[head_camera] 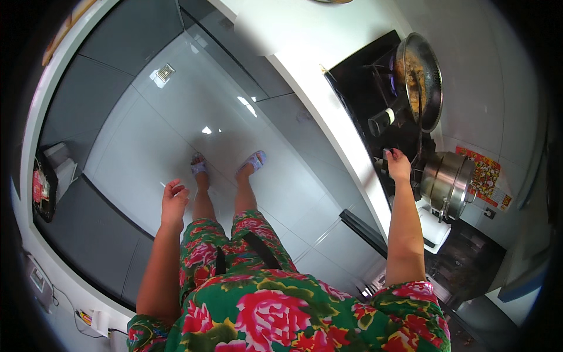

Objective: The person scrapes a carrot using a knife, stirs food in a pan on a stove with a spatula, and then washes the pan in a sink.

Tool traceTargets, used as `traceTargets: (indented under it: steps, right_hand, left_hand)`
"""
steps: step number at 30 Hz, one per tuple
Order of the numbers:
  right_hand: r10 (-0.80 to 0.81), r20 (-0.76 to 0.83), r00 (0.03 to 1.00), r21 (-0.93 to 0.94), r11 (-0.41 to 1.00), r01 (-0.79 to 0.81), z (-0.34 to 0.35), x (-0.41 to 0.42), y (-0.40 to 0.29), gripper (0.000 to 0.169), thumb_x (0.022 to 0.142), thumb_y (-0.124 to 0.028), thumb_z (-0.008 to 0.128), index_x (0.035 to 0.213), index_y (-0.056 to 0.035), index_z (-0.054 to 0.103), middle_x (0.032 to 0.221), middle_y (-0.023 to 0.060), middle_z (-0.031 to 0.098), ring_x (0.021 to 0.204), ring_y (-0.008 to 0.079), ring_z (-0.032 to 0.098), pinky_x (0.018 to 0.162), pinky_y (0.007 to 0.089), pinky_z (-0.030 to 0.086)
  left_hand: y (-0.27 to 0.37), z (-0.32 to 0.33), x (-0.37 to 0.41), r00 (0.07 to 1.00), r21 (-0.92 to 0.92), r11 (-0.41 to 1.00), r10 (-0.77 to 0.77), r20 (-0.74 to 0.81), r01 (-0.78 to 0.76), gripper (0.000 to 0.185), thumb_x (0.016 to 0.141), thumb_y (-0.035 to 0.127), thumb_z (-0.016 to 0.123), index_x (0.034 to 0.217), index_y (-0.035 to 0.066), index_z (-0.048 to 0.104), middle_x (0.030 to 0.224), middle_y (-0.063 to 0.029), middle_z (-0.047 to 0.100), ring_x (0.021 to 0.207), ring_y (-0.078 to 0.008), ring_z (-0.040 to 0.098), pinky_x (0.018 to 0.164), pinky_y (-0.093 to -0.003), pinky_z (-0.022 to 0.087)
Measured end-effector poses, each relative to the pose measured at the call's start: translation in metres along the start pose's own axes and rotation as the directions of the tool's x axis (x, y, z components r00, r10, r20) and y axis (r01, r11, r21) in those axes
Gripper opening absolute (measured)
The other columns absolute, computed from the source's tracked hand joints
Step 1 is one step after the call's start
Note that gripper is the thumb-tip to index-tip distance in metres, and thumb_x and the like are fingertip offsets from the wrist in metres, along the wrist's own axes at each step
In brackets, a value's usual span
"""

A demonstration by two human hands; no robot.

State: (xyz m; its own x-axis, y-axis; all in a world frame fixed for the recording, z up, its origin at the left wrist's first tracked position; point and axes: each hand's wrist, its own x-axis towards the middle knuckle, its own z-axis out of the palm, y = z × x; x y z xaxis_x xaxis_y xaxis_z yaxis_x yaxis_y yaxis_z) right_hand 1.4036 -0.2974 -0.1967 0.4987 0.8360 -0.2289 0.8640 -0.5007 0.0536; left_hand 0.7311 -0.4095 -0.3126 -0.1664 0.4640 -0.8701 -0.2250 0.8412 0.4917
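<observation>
My right hand (399,164) reaches over the black gas cooktop (354,68), its fingers closed on a small, partly hidden metallic piece that looks like a control knob (388,152). Just beyond it, a frying pan (433,88) with a black handle (382,122) sits over a blue flame (392,75). Brown food (413,66) lies in the pan, and a dark long-handled utensil (420,110) rests in it. A lidded stainless steel pot (444,185) stands to the right of that hand. My left hand (174,200) hangs above the floor, fingers loosely curled and apart, with nothing visible in it.
White countertop (299,39) borders the cooktop. A white appliance (433,231) is beside the pot, and a wall socket (489,213) is behind it. On the left, a black tray (46,189) holds packaged items. A drain (165,72) is set in the tiled floor (154,114).
</observation>
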Motion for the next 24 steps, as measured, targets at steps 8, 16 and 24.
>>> traceTargets:
  steps: [8,16,24]
  right_hand:
    - [0.095,0.022,0.995,0.014,0.995,-0.095,-0.002,0.004,-0.002,0.045,0.092,-0.041,0.07,0.12,-0.0065,0.071,0.11,0.0144,0.075,0.104,0.0296,0.072,0.09,0.0379,0.055]
    - [0.178,0.022,0.984,0.005,0.984,-0.178,-0.001,0.009,0.003,0.049,0.091,-0.044,0.072,0.12,-0.0048,0.072,0.11,0.014,0.076,0.107,0.028,0.072,0.093,0.0361,0.054]
    - [0.147,0.1,0.984,0.112,0.981,-0.158,-0.002,0.015,0.02,0.045,0.084,-0.028,0.08,0.122,-0.0061,0.071,0.107,0.012,0.076,0.102,0.0236,0.073,0.091,0.033,0.054]
  left_hand:
    - [-0.018,-0.019,0.011,0.998,-0.004,0.998,-0.055,-0.023,0.055,0.038,0.095,0.016,0.062,0.131,0.011,0.055,0.113,-0.0006,0.06,0.101,-0.0123,0.056,0.089,-0.031,0.044]
    - [-0.021,-0.021,0.013,0.999,-0.006,0.999,-0.046,0.024,0.046,0.036,0.094,0.019,0.063,0.129,0.01,0.057,0.11,0.001,0.061,0.102,-0.0116,0.057,0.094,-0.0321,0.044]
    - [-0.028,-0.024,0.021,0.997,-0.017,0.997,-0.075,0.038,0.075,0.038,0.094,0.021,0.064,0.129,0.01,0.057,0.113,-0.0002,0.062,0.106,-0.0131,0.057,0.097,-0.0336,0.044]
